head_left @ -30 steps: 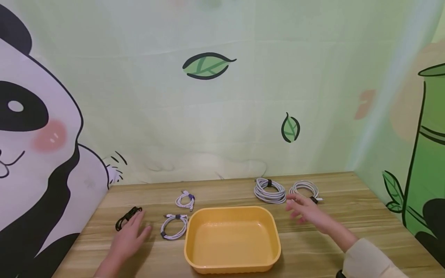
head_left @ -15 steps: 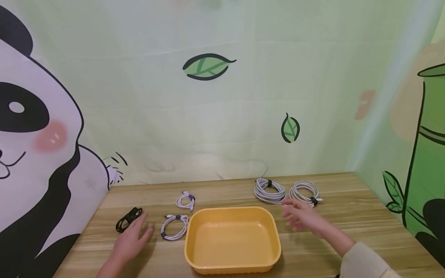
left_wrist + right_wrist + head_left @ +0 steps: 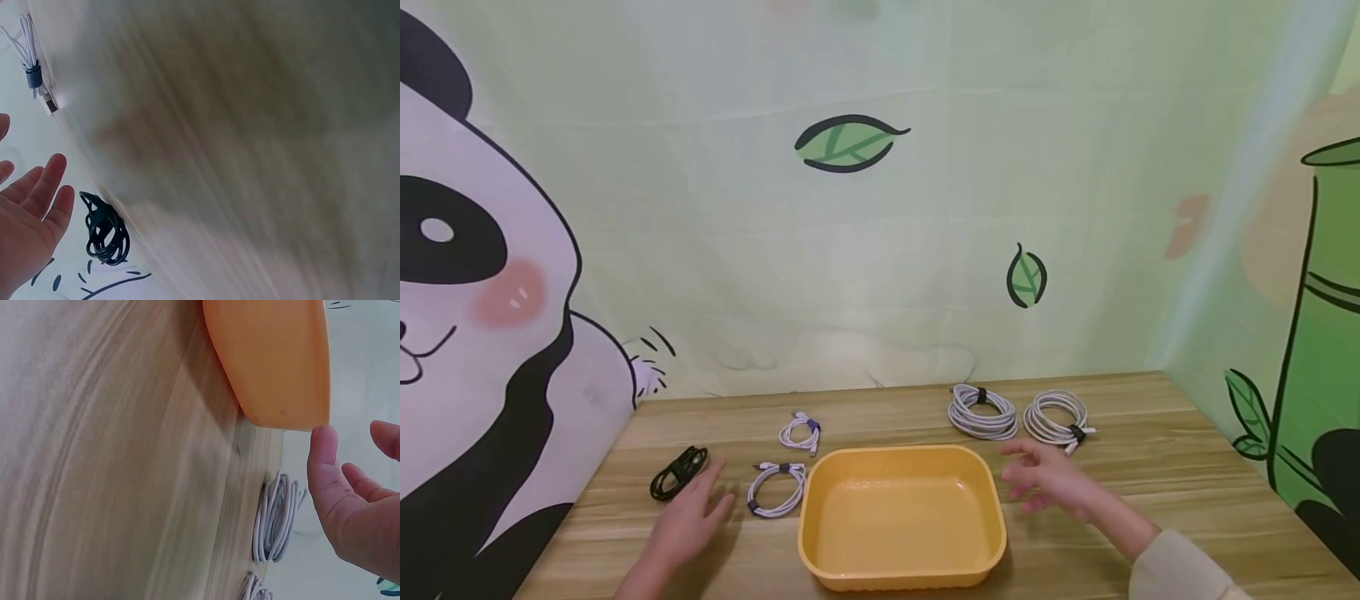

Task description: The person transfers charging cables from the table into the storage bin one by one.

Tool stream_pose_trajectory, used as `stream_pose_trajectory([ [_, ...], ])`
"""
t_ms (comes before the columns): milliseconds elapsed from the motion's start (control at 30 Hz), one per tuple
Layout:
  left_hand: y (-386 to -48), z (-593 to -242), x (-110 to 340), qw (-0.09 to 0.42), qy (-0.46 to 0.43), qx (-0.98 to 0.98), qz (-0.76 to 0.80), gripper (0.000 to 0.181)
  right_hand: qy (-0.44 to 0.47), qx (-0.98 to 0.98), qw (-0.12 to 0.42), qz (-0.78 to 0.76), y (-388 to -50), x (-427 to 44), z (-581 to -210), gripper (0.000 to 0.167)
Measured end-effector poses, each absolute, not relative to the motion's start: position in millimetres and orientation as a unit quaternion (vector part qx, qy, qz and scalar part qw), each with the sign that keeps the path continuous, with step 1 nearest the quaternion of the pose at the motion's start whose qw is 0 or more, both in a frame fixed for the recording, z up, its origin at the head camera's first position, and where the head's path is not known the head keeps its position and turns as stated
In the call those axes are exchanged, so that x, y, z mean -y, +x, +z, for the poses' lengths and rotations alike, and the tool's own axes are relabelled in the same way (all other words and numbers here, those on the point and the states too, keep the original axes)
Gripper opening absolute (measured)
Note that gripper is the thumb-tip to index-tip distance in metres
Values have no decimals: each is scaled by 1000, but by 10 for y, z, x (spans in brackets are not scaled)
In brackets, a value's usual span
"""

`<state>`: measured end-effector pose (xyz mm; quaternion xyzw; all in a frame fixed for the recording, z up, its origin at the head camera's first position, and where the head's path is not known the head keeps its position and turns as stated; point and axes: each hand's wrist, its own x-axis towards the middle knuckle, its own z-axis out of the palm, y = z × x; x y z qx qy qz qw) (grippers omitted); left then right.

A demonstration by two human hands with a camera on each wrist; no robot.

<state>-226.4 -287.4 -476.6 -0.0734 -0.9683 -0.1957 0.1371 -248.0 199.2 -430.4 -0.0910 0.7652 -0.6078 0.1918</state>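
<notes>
My left hand hovers over the left of the table with fingers extended and holds nothing. Just beyond its fingertips lies a bundled black cable, also visible in the left wrist view. Between that hand and a yellow tray is a coiled white cable with dark ties; a smaller white cable lies behind it. My right hand, fingers loosely bent around nothing, is beside the tray's right side. Behind it are a thick grey cable coil and a second pale coil.
The wooden table runs back to a pale green fabric backdrop printed with leaves and a panda. Its right edge meets a printed side wall.
My right hand has drawn back from the pale coil toward the tray. My left hand has shifted slightly right and nearer, uncovering more of the black cable. The cables and tray stay put.
</notes>
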Motion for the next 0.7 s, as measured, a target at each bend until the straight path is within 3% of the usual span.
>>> stream_pose_trajectory([
  [700, -2263, -4805, 2838, 162, -83, 962, -205, 51, -77, -741, 231, -626, -2453, -1875, -4403, 62],
])
